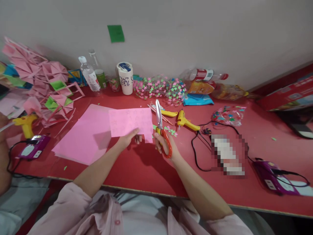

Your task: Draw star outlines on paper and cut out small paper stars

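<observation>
My left hand point(129, 138) pinches the lower edge of a pink paper sheet point(130, 121) and holds it up over the red table point(137, 166). My right hand point(163, 146) grips orange-handled scissors point(160, 125), fingers through the loops. The blades point up and away, right beside the sheet's right edge. A stack of larger pink sheets point(85, 137) lies flat to the left, under the held sheet.
Yellow glue guns point(186, 121) point(24, 124), purple power boxes point(275, 178) point(33, 147) with black cables, star cut-outs point(160, 88), bottles point(90, 75), a white cup point(126, 77), snack packets and folded pink paper shapes point(41, 83) crowd the table. Another person's arm point(3, 156) is at the left edge.
</observation>
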Tool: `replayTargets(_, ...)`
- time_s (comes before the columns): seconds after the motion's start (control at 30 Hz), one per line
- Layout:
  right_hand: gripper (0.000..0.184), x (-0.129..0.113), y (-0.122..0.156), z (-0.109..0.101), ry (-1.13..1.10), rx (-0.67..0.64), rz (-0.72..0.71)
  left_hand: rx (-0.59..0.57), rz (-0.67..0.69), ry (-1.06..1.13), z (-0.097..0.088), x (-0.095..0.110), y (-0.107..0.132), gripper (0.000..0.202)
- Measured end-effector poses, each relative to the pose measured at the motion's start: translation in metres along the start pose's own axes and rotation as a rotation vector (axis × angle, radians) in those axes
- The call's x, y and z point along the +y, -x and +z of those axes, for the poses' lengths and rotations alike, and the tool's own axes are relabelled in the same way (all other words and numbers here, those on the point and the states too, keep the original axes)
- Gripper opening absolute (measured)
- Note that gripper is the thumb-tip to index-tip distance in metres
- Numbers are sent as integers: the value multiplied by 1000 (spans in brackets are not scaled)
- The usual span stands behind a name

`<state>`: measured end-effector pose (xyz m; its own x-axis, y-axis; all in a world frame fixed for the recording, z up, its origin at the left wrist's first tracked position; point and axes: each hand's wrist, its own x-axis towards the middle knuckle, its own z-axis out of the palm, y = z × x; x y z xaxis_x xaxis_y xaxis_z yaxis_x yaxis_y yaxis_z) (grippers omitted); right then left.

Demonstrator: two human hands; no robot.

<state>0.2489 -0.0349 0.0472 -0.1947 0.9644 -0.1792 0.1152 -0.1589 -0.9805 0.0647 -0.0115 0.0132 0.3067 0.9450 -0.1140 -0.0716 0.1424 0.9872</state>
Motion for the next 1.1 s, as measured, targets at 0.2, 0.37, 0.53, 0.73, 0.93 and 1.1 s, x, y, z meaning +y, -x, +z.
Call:
replayTargets(0.2,41,2,2,-3,257,-162,61,412,204,68,-21,6,-9,46)
replayTargets(0.37,46,-1,9,-1,349,-309,114,484,238,66,-23,13,-7,45)
replayTargets(0.53,48,-2,13,4,336,-275,105,431,230,77,-19,7,-8,45)
replayTargets(0.73,49,-4,14,5,288,-269,125,400,205,27,-19,-2,-10,49)
replayTargets(0.93,46,-2,12,7,246,-263,144,399,196,28,-19,-3,-10,48)
replayTargets(1.1,44,6,9,9,207,-236,206,403,197,34,-18,-2,-10,47)
